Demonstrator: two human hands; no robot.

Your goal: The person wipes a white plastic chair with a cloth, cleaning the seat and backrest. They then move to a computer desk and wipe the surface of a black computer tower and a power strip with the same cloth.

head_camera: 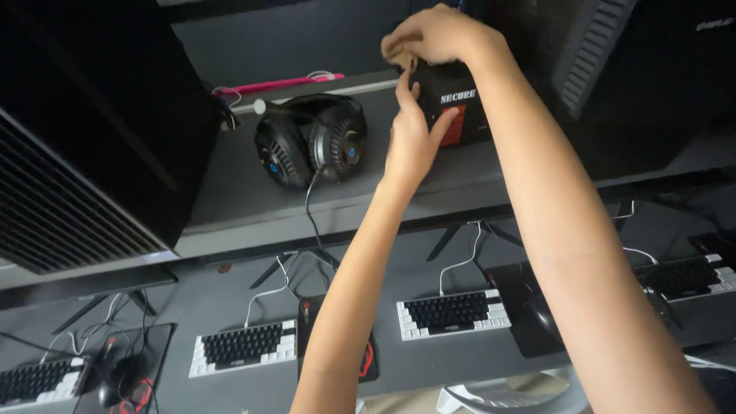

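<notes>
Both hands are on a small black box (454, 107) on a grey shelf (253, 192): the left hand (412, 138) against its front, the right hand (433, 34) gripping its top. Black headphones (310, 138) lie just beside it; keyboards (452, 313) line the desk below.

Both arms are bare all the way up, no sleeves, watch, rings or gloves on the left hand (410, 142) or right hand (433, 34).

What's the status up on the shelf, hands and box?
Left hand flat on the box front. Right hand gripping its top edge. Headset sits just left, apart from the box.
</notes>
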